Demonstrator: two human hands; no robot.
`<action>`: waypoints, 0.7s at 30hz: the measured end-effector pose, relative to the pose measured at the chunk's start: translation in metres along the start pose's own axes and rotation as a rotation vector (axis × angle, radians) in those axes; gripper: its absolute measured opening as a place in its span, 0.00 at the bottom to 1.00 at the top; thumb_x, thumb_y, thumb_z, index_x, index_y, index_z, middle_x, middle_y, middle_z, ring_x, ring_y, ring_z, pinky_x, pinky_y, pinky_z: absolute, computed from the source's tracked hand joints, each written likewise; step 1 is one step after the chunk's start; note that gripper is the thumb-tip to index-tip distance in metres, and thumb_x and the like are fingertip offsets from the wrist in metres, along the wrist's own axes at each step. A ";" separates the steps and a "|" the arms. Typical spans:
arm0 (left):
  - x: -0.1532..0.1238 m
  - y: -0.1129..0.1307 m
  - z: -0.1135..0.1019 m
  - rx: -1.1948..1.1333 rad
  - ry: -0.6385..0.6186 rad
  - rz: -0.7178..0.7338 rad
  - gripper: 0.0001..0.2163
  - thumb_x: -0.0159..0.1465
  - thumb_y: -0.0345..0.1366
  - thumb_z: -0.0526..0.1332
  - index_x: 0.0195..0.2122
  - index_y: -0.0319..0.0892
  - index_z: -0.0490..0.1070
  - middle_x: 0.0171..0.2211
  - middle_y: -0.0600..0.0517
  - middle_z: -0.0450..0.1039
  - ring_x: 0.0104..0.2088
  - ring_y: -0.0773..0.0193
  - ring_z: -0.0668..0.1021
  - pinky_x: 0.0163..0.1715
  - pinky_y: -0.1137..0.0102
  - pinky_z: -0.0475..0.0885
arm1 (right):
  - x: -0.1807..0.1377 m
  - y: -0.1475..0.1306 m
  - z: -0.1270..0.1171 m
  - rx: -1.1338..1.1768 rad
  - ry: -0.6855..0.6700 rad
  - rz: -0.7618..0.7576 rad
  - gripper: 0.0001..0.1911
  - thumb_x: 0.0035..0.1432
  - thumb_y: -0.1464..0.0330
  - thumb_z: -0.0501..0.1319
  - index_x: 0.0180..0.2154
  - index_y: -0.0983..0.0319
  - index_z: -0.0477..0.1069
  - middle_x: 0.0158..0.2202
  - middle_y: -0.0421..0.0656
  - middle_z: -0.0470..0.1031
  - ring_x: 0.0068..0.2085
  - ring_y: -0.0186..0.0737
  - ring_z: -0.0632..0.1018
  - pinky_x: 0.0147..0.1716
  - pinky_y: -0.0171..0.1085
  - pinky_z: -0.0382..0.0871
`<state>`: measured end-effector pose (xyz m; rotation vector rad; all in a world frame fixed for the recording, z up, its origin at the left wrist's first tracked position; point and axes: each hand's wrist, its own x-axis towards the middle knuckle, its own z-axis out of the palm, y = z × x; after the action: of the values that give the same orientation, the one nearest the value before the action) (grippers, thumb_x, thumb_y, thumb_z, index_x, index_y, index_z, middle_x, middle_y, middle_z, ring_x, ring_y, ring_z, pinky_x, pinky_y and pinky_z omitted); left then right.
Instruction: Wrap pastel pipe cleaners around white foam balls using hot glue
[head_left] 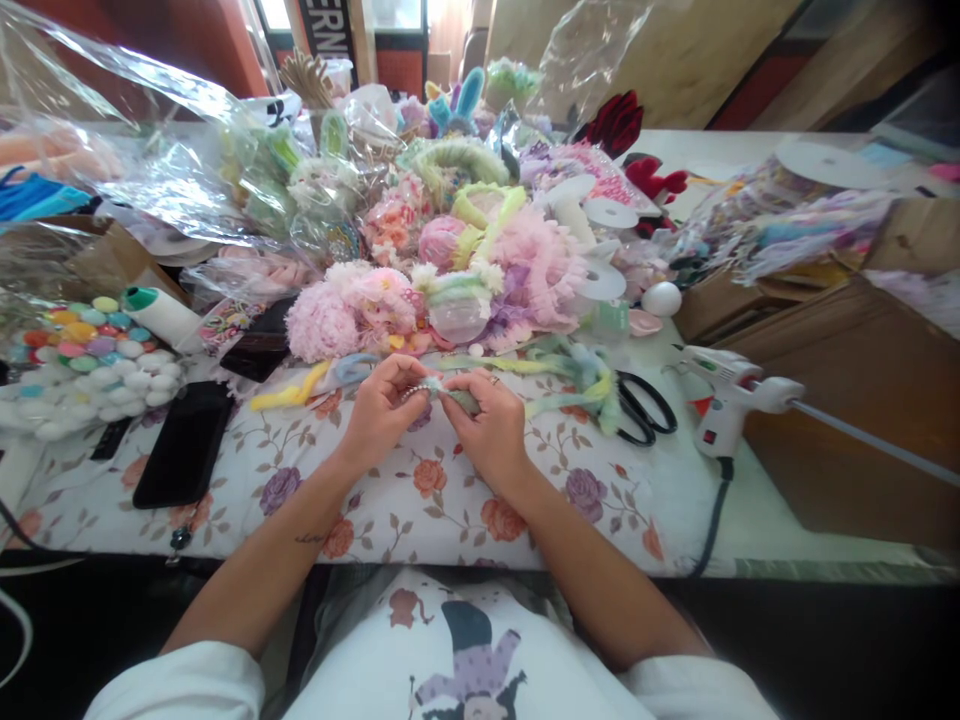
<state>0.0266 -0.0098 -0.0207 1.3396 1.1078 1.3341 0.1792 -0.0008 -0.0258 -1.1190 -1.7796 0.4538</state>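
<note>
Both hands meet over the flowered cloth (431, 520), pinching one small pale green fuzzy piece (431, 384) between them. A row of tiny light beads seems to run along it near the left fingers; its exact kind is too small to make out. My left hand (384, 408) is closed on its left end. My right hand (487, 422) grips the right end with thumb and forefinger. Just behind the hands lie a yellow and blue fuzzy strand (300, 388) and a tangle of green-yellow fuzzy yarn (589, 375). Black-handled scissors (646, 408) rest partly under that yarn.
A white glue gun (731, 395) with its cord stands at the right, beside a cardboard box (862, 400). A black phone (184, 445) and a bag of pompoms (97, 375) lie left. Pink fluffy yarn (330, 315) and wrapped craft pieces pile up behind.
</note>
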 end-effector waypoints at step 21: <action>0.001 -0.006 -0.016 0.634 -0.275 0.205 0.21 0.55 0.22 0.54 0.49 0.43 0.69 0.42 0.50 0.80 0.42 0.62 0.81 0.44 0.70 0.74 | 0.007 0.012 -0.006 -0.185 -0.268 0.023 0.05 0.48 0.74 0.69 0.31 0.60 0.77 0.28 0.41 0.79 0.30 0.41 0.77 0.32 0.35 0.65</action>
<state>0.0109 -0.0079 -0.0263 2.0757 1.2761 0.9174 0.1890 0.0105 -0.0273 -1.2542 -2.0775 0.4778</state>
